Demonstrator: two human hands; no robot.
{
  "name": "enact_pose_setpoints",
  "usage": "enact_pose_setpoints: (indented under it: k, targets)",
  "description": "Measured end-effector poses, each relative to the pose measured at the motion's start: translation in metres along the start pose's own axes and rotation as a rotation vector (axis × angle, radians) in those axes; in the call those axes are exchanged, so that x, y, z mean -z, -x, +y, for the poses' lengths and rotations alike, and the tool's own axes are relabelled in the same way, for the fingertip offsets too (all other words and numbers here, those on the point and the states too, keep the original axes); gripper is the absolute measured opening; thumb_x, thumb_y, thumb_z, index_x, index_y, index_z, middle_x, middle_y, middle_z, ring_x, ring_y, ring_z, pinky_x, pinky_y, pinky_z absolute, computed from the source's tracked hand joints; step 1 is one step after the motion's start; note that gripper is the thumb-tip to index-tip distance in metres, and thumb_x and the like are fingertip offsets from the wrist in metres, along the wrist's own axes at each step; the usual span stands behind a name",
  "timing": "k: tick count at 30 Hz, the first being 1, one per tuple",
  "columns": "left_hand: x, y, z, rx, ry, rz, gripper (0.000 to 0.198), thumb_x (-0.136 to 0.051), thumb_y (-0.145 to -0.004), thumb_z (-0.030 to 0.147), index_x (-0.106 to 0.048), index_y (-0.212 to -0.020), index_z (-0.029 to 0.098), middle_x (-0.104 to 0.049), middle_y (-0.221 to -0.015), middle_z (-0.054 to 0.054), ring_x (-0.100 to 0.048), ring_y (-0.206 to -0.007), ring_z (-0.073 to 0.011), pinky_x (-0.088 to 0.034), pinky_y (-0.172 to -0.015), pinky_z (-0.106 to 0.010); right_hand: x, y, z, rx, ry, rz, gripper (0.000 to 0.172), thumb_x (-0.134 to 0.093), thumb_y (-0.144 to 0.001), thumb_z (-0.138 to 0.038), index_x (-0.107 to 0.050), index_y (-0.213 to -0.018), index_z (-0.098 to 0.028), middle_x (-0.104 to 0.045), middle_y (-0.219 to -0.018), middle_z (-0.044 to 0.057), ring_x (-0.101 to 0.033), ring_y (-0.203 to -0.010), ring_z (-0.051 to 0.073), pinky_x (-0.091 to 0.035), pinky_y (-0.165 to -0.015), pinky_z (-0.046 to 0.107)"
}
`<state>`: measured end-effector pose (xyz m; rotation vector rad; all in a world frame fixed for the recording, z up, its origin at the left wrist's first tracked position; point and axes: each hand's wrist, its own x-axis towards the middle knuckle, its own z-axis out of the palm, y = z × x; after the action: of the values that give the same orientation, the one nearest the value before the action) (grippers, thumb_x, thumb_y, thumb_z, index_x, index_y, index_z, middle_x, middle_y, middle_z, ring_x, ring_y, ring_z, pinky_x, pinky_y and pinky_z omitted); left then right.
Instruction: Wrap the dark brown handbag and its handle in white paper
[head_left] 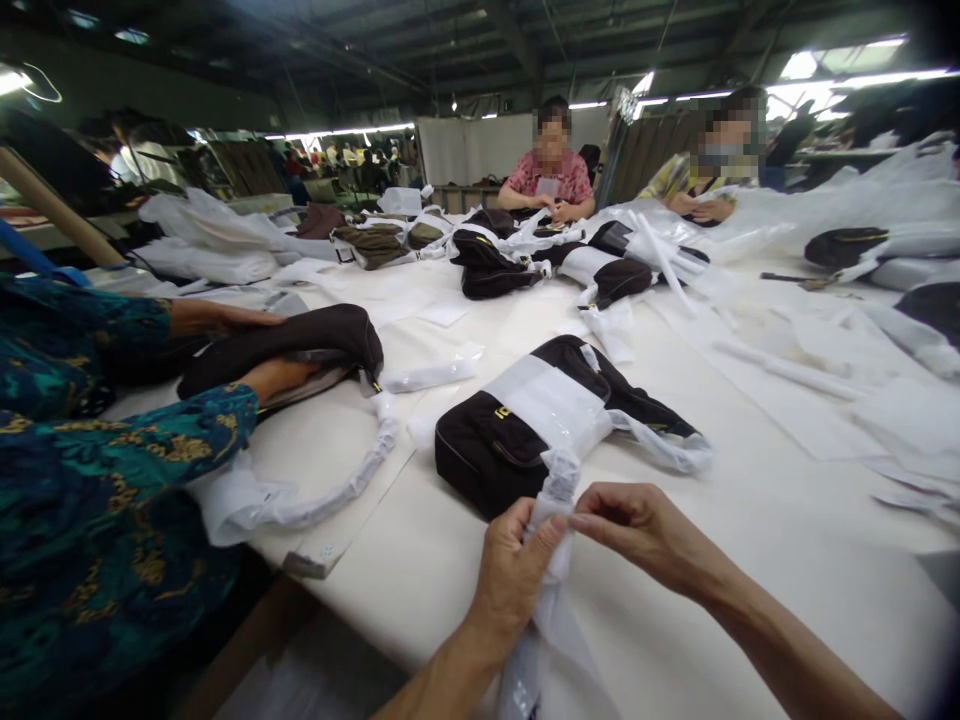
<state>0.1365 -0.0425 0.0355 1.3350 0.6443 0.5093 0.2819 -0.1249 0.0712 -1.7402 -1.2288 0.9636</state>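
Just ahead of my fingers lies the black bag (517,430), both my left hand (517,575) and right hand (645,530) pinched on its wrapped strap (556,490), running toward me.

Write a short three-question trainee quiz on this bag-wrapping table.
1. True or false: both of the person's hands, left hand and right hand, grip the white wrapping strip.
2. What colour is the bag nearest those hands?
A. red
B. black
C. yellow
3. On which side of the table does the co-worker's patterned sleeve appear?

Key
1. True: both hands pinch the strip just in front of the bag.
2. B: black, with a clear band across its middle.
3. The left, where that co-worker's hands rest on a dark bag.
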Motion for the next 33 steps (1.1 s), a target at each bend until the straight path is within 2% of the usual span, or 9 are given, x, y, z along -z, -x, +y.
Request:
enact_pose_setpoints:
  k: [8,11,13,16,20,23,28,33]
  targets:
    - [0.005,-0.001,-0.006,0.005,0.020,-0.025,0.032,-0.063,-0.072,0.042,-0.056,-0.080,0.012,-0.043,-0.066,0.002,-0.034,-0.059,-0.0075,-0.031,-0.052,-0.017,0.000,-0.007,-0.006,0.007,-0.057,-0.001,0.020,-0.058,-0.075,-0.031,-0.057,-0.066,-0.013,-0.046,-0.057,-0.002,-0.037,-0.054,0.008,-0.027,-0.048,0.021]
    - [0.007,-0.002,-0.006,0.041,0.046,-0.015,0.031,-0.062,-0.073,0.042,-0.058,-0.085,0.013,-0.046,-0.068,0.002,-0.036,-0.059,-0.0075,-0.033,-0.054,-0.017,0.002,-0.004,-0.009,0.013,-0.074,-0.040,0.011,-0.057,-0.074,-0.024,-0.061,-0.074,-0.015,-0.048,-0.058,-0.003,-0.041,-0.054,0.009,-0.031,-0.049,0.020]
    - [0.009,-0.003,-0.005,0.066,0.065,0.002,0.033,-0.063,-0.072,0.042,-0.058,-0.086,0.014,-0.046,-0.067,0.002,-0.035,-0.057,-0.0066,-0.032,-0.051,-0.016,0.002,-0.002,-0.010,0.017,-0.119,-0.012,0.010,-0.056,-0.073,-0.019,-0.062,-0.079,-0.016,-0.053,-0.065,-0.001,-0.046,-0.056,0.009,-0.035,-0.051,0.020]
    - [0.011,-0.004,-0.004,0.080,0.059,0.018,0.033,-0.065,-0.070,0.043,-0.058,-0.084,0.014,-0.044,-0.065,0.003,-0.033,-0.054,-0.0056,-0.029,-0.049,-0.015,-0.002,0.001,-0.009,0.027,-0.180,0.079,0.007,-0.056,-0.070,-0.016,-0.061,-0.075,-0.015,-0.057,-0.080,0.002,-0.051,-0.059,0.009,-0.041,-0.053,0.020]
    - [0.012,-0.006,-0.004,0.078,0.086,0.004,0.032,-0.065,-0.071,0.041,-0.057,-0.085,0.014,-0.046,-0.065,0.004,-0.035,-0.055,-0.0051,-0.031,-0.049,-0.015,-0.005,0.001,-0.008,-0.029,-0.222,0.084,0.014,-0.054,-0.070,-0.015,-0.058,-0.084,-0.017,-0.052,-0.064,-0.003,-0.046,-0.050,0.008,-0.037,-0.045,0.018]
    - [0.013,-0.007,-0.003,0.079,0.105,-0.007,0.030,-0.065,-0.071,0.041,-0.057,-0.084,0.015,-0.047,-0.063,0.004,-0.036,-0.053,-0.0046,-0.031,-0.048,-0.014,-0.004,-0.001,-0.008,-0.017,-0.216,0.129,0.022,-0.057,-0.067,-0.011,-0.056,-0.088,-0.017,-0.051,-0.062,-0.005,-0.044,-0.052,0.007,-0.034,-0.046,0.016]
    - [0.015,-0.008,-0.001,0.094,0.113,-0.019,0.032,-0.067,-0.069,0.042,-0.057,-0.082,0.014,-0.049,-0.061,0.004,-0.037,-0.051,-0.0045,-0.029,-0.046,-0.014,-0.005,-0.007,-0.007,0.076,-0.187,0.133,0.023,-0.055,-0.068,-0.009,-0.056,-0.090,-0.017,-0.056,-0.067,-0.003,-0.049,-0.059,0.008,-0.037,-0.053,0.018]
    - [0.021,-0.011,-0.003,0.094,0.089,-0.062,0.032,-0.066,-0.070,0.042,-0.057,-0.080,0.013,-0.049,-0.061,0.002,-0.037,-0.051,-0.0046,-0.029,-0.046,-0.015,-0.015,-0.015,-0.005,0.211,-0.183,0.209,0.022,-0.051,-0.070,-0.006,-0.056,-0.087,-0.017,-0.060,-0.072,-0.002,-0.052,-0.061,0.009,-0.039,-0.055,0.018]
